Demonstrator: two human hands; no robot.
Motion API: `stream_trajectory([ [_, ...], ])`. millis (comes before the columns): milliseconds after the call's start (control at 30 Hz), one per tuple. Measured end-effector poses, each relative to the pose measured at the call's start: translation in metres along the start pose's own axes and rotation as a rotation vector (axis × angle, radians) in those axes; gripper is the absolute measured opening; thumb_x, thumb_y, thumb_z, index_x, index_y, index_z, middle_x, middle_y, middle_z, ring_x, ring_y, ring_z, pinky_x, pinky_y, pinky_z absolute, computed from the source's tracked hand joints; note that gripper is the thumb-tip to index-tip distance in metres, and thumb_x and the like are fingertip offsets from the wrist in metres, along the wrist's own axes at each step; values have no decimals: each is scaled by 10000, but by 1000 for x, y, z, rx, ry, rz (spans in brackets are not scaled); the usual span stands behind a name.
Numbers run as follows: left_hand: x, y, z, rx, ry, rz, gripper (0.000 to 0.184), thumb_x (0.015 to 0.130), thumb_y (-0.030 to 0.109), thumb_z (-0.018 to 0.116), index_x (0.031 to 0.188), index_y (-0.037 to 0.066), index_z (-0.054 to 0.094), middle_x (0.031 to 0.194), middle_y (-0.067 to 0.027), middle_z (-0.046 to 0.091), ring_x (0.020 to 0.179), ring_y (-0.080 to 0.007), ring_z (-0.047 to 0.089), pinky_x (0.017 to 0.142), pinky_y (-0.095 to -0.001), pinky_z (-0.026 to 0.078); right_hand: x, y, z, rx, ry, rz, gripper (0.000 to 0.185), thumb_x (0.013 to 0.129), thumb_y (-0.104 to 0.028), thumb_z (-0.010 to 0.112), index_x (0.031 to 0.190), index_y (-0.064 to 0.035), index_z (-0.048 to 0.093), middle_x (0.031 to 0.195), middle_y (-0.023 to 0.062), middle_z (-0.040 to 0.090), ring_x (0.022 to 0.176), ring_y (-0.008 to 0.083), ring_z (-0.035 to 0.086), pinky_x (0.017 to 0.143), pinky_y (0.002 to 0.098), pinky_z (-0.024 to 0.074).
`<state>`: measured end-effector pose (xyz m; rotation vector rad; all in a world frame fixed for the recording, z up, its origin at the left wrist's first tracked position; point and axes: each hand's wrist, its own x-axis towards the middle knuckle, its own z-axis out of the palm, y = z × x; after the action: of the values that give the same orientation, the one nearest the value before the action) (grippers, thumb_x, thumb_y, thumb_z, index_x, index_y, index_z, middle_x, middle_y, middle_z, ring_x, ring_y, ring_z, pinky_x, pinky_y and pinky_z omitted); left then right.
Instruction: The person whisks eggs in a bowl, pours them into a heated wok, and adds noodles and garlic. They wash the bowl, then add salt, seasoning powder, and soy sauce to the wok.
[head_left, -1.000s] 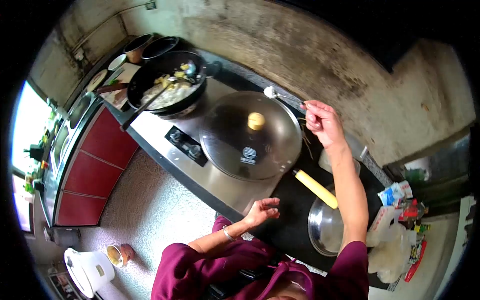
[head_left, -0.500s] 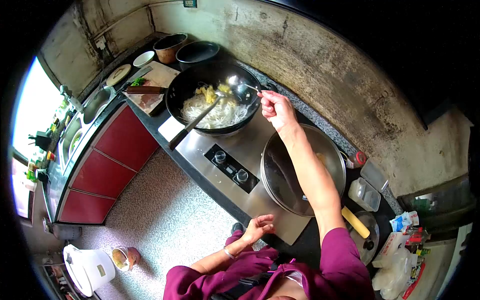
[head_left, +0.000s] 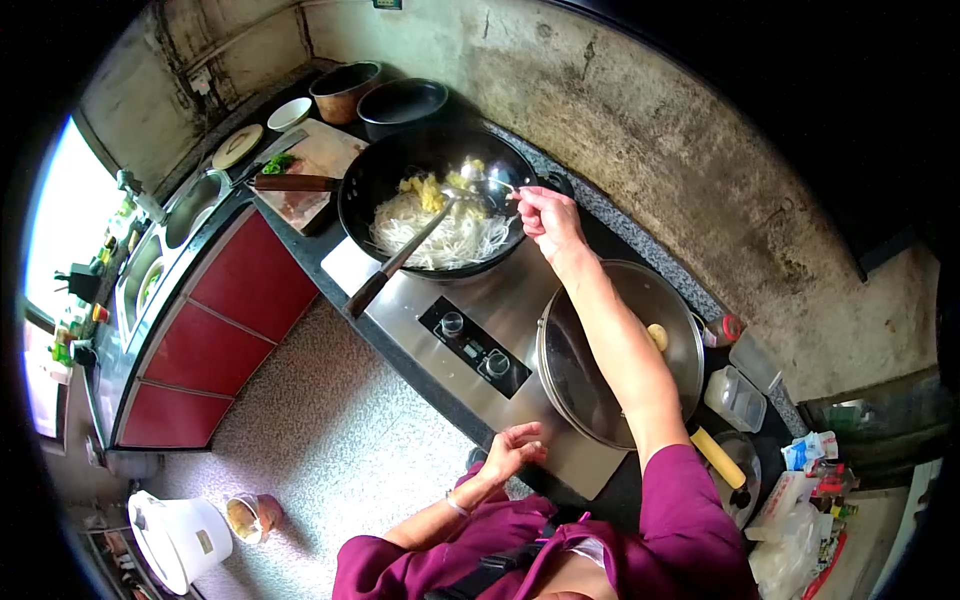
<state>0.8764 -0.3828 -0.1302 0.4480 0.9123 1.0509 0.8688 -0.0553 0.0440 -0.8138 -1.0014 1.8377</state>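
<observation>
My right hand [head_left: 548, 218] pinches the handle of a small spoon [head_left: 490, 180] over the right side of a black wok [head_left: 350, 205]. White noodle-like strands [head_left: 440, 235] and yellow pieces [head_left: 428, 192] lie in the wok. A ladle with a dark handle [head_left: 385, 275] rests in it, leaning on the near rim. My left hand [head_left: 512, 450] hangs at the counter's front edge, fingers apart, holding nothing. Below my right forearm, a large glass lid [head_left: 580, 370] covers a second pan.
Behind the wok stand a black bowl [head_left: 402, 104] and a brown pot [head_left: 343, 90]. A cutting board [head_left: 318, 160] with greens is to the left. Plastic containers [head_left: 736, 400] and a yellow handle [head_left: 718, 458] are at the right. A white bucket [head_left: 180, 540] stands on the floor.
My right hand has moved left from above the counter near the wall to the wok, carrying the spoon with white stuff on it. The camera view has shifted. My left hand stays low.
</observation>
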Motion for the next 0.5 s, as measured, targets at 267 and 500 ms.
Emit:
stream_trajectory([
  [267,7,-4,4,-5,-52,-13,375,853,-13,541,1220,-20,462,1119,-115,546,849,-186,618,751,-301,531,-1,9,-21,-18,100,50,125,786,-94,592,789,30,608,580,19,526,399,50,368,339,186,223],
  [500,3,-8,2,28,-48,8,385,865,3,534,1238,-26,442,1049,-115,586,840,-202,626,755,-319,526,-9,2,-25,-72,95,43,132,801,-98,580,814,32,601,571,15,514,400,47,359,346,179,226],
])
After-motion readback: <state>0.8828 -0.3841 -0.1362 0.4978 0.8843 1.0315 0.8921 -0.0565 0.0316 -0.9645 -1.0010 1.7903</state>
